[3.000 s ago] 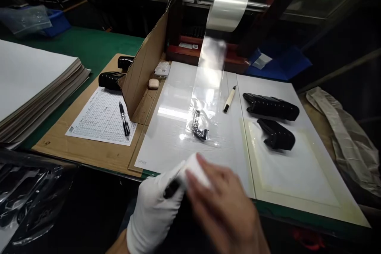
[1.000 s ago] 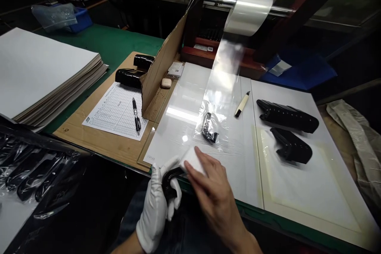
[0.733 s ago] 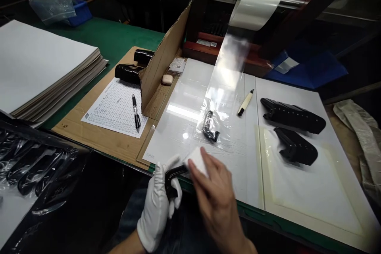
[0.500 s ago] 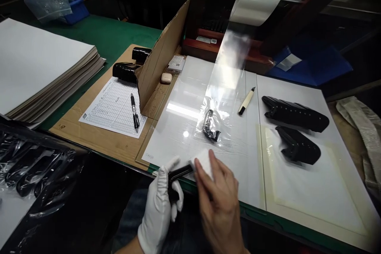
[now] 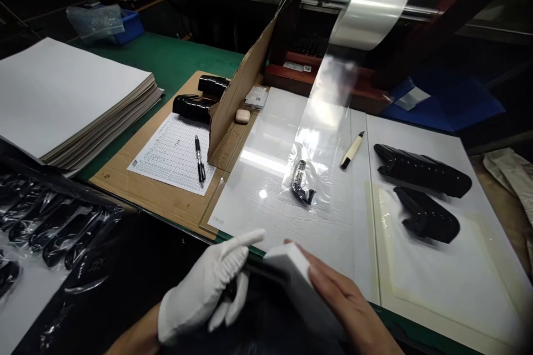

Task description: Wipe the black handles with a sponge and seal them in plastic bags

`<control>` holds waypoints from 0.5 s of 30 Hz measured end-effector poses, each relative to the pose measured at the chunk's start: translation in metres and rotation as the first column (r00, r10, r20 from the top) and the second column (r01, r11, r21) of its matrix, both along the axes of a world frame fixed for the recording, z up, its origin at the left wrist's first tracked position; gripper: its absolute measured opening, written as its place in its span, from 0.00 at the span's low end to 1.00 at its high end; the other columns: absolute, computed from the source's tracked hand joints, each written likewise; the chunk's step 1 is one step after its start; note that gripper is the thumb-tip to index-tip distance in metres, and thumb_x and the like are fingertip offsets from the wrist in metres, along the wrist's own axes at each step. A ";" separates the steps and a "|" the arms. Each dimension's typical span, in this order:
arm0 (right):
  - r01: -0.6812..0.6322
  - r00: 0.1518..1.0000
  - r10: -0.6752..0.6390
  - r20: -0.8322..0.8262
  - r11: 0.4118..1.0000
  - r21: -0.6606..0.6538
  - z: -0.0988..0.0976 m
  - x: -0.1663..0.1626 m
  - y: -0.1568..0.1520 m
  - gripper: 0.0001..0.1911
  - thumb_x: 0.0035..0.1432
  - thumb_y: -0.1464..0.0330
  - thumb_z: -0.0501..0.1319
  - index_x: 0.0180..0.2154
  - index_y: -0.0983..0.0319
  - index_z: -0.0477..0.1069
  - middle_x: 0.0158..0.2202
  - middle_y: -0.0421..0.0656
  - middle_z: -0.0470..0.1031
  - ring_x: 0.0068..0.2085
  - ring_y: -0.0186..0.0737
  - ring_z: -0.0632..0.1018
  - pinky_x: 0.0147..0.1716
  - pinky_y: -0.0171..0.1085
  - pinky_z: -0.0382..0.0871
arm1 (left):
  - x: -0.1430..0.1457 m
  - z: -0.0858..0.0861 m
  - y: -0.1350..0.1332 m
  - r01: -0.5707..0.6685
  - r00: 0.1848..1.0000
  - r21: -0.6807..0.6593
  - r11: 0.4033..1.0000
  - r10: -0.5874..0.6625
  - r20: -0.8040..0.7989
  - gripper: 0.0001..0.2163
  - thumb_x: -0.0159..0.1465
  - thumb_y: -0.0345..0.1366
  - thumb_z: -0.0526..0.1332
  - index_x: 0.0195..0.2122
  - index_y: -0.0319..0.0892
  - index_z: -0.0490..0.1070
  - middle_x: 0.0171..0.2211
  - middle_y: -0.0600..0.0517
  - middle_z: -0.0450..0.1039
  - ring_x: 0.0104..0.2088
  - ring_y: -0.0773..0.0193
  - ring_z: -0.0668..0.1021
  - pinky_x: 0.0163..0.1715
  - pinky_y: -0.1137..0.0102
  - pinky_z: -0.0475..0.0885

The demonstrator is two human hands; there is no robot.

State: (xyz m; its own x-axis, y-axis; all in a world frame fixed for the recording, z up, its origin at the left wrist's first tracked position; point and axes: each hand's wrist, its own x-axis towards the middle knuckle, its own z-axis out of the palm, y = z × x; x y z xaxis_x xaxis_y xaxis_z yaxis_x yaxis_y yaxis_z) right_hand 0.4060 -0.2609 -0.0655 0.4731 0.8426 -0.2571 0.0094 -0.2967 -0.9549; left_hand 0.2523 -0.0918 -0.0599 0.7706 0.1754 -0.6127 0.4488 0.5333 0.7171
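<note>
My left hand, in a white glove, is closed around a small black plastic part at the table's near edge, with the forefinger stretched out over it. My right hand, bare, presses a white block against that part, fingers wrapped over the block. Beyond the hands, a small black part lies inside a strip of clear film that hangs from a roll on a bar.
Two long black parts lie on the white board at right. A knife lies beside the film. A form with a pen, a cardboard divider, a stack of sheets and bagged black parts are at left.
Both hands have drawn back towards me and lower in view. The white block now lies further over the black part, hiding most of it. The camera has shifted slightly.
</note>
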 end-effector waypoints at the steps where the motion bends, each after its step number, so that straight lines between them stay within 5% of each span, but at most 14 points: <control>1: -0.048 0.993 0.048 -0.107 0.999 0.005 0.003 -0.001 0.002 0.19 0.70 0.56 0.57 0.58 0.53 0.74 0.55 0.45 0.78 0.55 0.52 0.79 0.51 0.48 0.79 | -0.002 0.002 0.003 0.066 0.998 -0.047 0.997 -0.066 0.000 0.37 0.69 0.59 0.54 0.70 0.37 0.57 0.12 0.59 0.65 0.08 0.72 0.58 0.09 0.80 0.51; 3: -0.078 0.968 0.076 -0.237 0.997 0.000 0.005 -0.005 0.006 0.21 0.69 0.53 0.58 0.58 0.52 0.73 0.57 0.45 0.76 0.58 0.54 0.77 0.56 0.53 0.73 | -0.004 0.006 0.005 0.061 0.998 -0.040 0.997 -0.062 -0.034 0.36 0.69 0.58 0.54 0.70 0.38 0.56 0.11 0.60 0.62 0.08 0.72 0.56 0.09 0.80 0.50; 6: -0.045 0.961 0.030 -0.276 0.998 -0.048 0.006 -0.009 0.009 0.23 0.66 0.51 0.60 0.58 0.51 0.73 0.60 0.45 0.72 0.61 0.54 0.72 0.60 0.54 0.66 | -0.002 0.008 0.002 -0.134 0.987 0.115 0.984 0.143 -0.074 0.35 0.69 0.60 0.52 0.67 0.38 0.62 0.09 0.62 0.57 0.09 0.74 0.53 0.10 0.80 0.47; 10: -0.045 0.944 0.037 -0.327 0.999 -0.018 0.008 -0.009 0.008 0.21 0.67 0.53 0.61 0.57 0.51 0.73 0.59 0.44 0.73 0.60 0.52 0.73 0.59 0.52 0.68 | 0.002 0.007 -0.001 -0.026 0.997 0.062 0.998 0.031 -0.069 0.35 0.68 0.59 0.55 0.66 0.39 0.64 0.09 0.61 0.58 0.09 0.72 0.56 0.10 0.79 0.49; 13: -0.024 0.955 0.017 -0.295 1.000 -0.018 0.010 -0.003 0.005 0.20 0.67 0.55 0.62 0.57 0.52 0.74 0.59 0.45 0.72 0.60 0.53 0.73 0.59 0.52 0.68 | 0.003 0.007 0.001 -0.117 0.988 0.128 0.985 0.129 -0.087 0.34 0.69 0.59 0.52 0.67 0.39 0.62 0.10 0.61 0.58 0.09 0.72 0.55 0.10 0.79 0.48; 15: -0.036 0.949 0.021 -0.315 0.999 -0.041 0.011 0.000 0.003 0.21 0.67 0.54 0.62 0.57 0.52 0.73 0.60 0.44 0.72 0.61 0.53 0.73 0.59 0.53 0.68 | 0.005 0.007 0.001 -0.073 0.994 0.116 0.991 0.081 -0.073 0.35 0.68 0.60 0.53 0.67 0.37 0.63 0.09 0.60 0.58 0.10 0.72 0.56 0.11 0.79 0.49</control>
State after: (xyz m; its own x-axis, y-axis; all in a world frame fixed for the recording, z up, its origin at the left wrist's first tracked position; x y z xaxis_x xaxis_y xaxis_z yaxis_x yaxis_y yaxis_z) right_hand 0.4060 -0.2577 -0.0546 0.3383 0.8382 -0.4277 -0.2798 -0.3443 -0.8962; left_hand 0.2570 -0.0907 -0.0528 0.7033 0.3036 -0.6429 0.4659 0.4862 0.7393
